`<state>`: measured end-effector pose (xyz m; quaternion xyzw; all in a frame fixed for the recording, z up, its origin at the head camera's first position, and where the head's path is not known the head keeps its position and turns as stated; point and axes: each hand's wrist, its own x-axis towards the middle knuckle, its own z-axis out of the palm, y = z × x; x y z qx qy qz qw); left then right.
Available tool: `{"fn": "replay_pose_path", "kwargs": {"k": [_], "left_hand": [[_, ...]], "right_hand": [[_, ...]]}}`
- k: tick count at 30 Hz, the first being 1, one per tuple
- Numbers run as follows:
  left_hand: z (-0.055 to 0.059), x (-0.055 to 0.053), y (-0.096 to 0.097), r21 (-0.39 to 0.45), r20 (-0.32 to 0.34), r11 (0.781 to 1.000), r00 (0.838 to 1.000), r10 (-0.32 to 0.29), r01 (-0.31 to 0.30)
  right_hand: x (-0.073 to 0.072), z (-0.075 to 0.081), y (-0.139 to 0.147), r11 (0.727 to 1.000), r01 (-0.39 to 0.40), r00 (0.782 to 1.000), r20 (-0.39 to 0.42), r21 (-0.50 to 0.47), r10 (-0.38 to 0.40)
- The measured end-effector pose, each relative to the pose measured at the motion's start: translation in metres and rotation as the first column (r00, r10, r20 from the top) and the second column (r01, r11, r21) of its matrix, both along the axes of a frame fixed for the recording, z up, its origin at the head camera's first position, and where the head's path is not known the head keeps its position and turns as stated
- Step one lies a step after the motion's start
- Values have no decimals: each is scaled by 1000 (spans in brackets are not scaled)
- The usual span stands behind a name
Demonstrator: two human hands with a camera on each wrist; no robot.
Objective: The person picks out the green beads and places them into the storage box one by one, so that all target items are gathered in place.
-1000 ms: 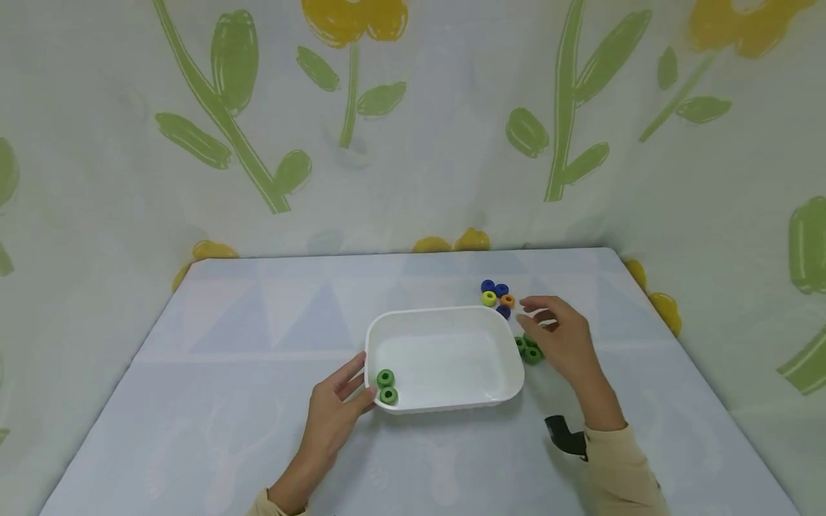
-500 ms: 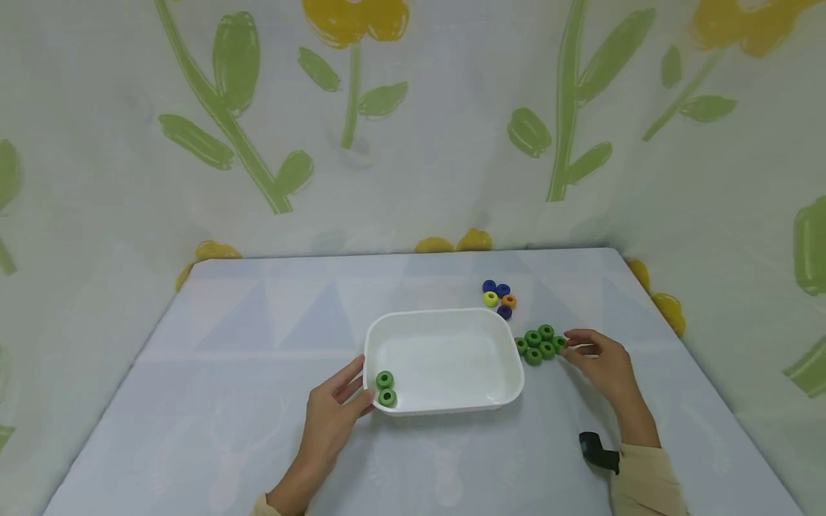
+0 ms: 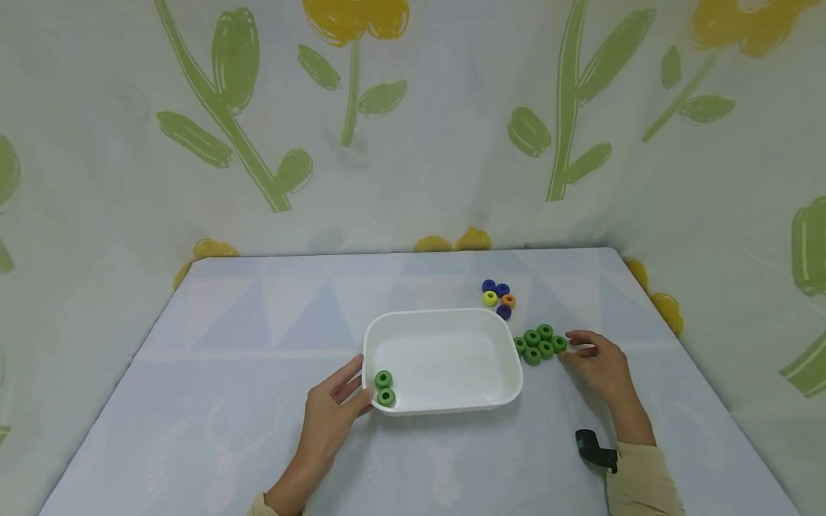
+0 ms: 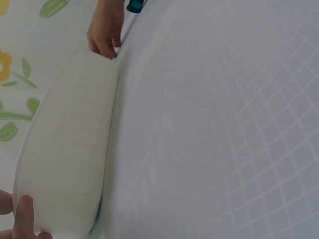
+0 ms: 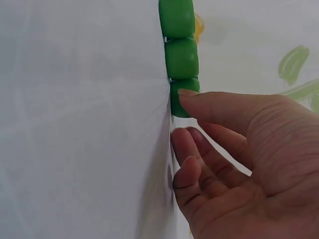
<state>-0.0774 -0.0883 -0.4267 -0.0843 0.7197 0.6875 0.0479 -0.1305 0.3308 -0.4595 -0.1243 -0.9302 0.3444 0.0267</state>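
My left hand [image 3: 332, 408] grips the left end of a white rectangular tray [image 3: 445, 315], thumb over the rim and fingers along the outer side. Two round green beads with center holes, one the near bead [image 3: 386, 397], lie in the tray's near left corner. Right of the tray, my right hand [image 3: 600, 365] pinches the rightmost green bead [image 3: 558, 344] of a tight cluster between thumb and index finger. In the right wrist view the thumb [image 5: 214, 107] overlaps that bead, which sits in line with others; the remaining fingers curl loosely below.
Behind the tray's far right corner lie a yellow bead [image 3: 490, 299], an orange bead [image 3: 508, 301] and several blue ones, such as the dark blue bead [image 3: 504, 312]. A black wrist-mounted device [image 3: 595, 450] sits by the right sleeve. The pale tabletop [image 3: 213, 401] extends to both sides.
My right hand has moved right and nearer from beside the orange bead to the right end of the green cluster, uncovering the cluster. The left hand and tray have stayed nearly still.
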Motion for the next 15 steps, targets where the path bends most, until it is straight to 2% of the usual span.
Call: {"fn": "replay_pose_path", "kwargs": {"k": [15], "left_hand": [[-1,-1,-2,-5,-3,1000,1000,-6,6]], "right_hand": [[-7,-1,-6,998,-20,999,28,58,19]]}}
